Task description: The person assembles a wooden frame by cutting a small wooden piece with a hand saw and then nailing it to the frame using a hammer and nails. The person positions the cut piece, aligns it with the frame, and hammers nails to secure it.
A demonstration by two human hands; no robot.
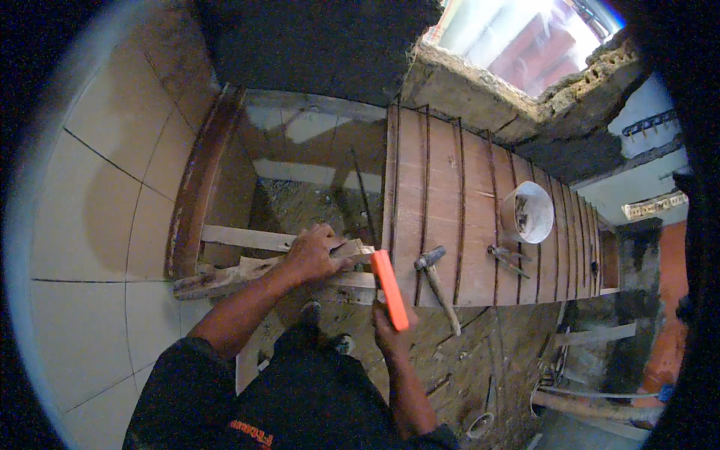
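My left hand (313, 253) is closed around a rough, pale piece of wood (349, 247), its fingers on top and the thumb on the near side. Just to the right, my right hand (391, 330) grips a long, flat-sided orange tool (388, 289); its exact kind does not show. The tool's upper end meets the end of the wood, or lies very close to it. Under my left forearm runs a jagged-edged board (225, 279). A claw hammer (435, 274) with a wooden handle lies on the brown panel to the right of my hands.
Parallel steel bars (460, 195) cross the brown wooden panel (442, 165). A white bucket (528, 213) and pincers (510, 259) rest on it. Left of the panel is an open gap with rubble (300, 202) below. A tiled wall (97, 202) stands at left; debris covers the floor.
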